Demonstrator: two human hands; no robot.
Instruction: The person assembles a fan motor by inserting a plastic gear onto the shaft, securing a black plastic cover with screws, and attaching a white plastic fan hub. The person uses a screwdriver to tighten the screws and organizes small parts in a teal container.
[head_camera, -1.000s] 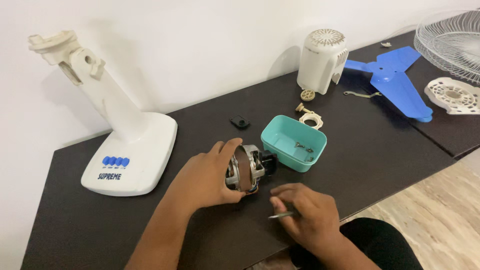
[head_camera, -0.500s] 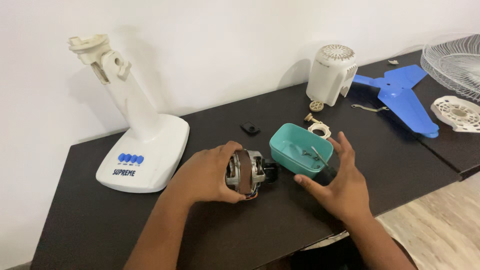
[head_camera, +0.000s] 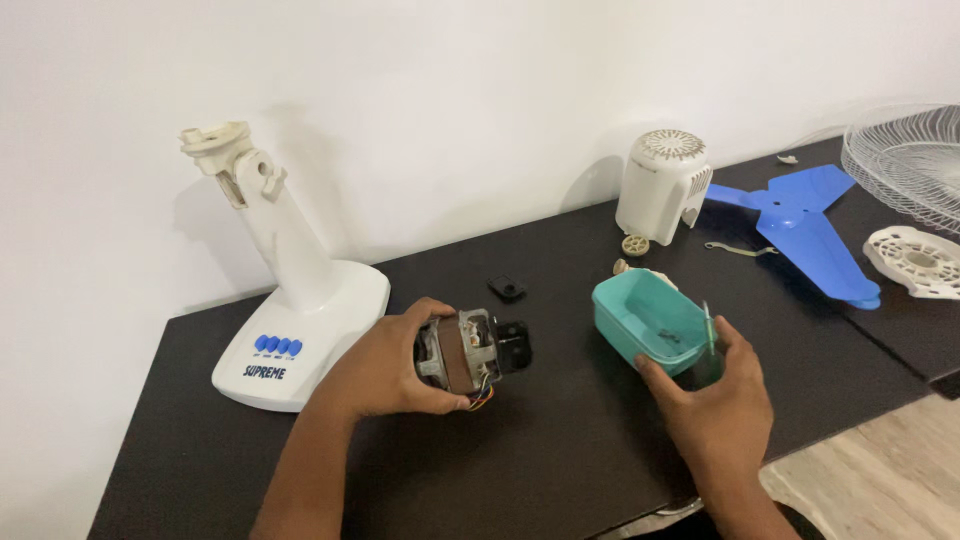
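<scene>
My left hand (head_camera: 385, 368) grips a small electric motor (head_camera: 472, 348) with a metal core, a black end piece and coloured wires, resting on the black table (head_camera: 560, 450). My right hand (head_camera: 715, 400) is at the near corner of a teal plastic tray (head_camera: 615, 312) that holds a few small dark parts. A screwdriver (head_camera: 706, 325) with a translucent green handle is in that hand, its thin shaft pointing up over the tray's rim.
A white fan stand (head_camera: 300, 300) with blue buttons stands at the left. A small black piece (head_camera: 507, 290) lies behind the motor. At the back right are a white motor cover (head_camera: 665, 185), a blue fan blade (head_camera: 805, 225), a wire grille (head_camera: 905, 155) and a white round plate (head_camera: 925, 260).
My right hand has moved with the screwdriver from the near table edge, right of the motor, to the teal tray. The left hand stays on the motor.
</scene>
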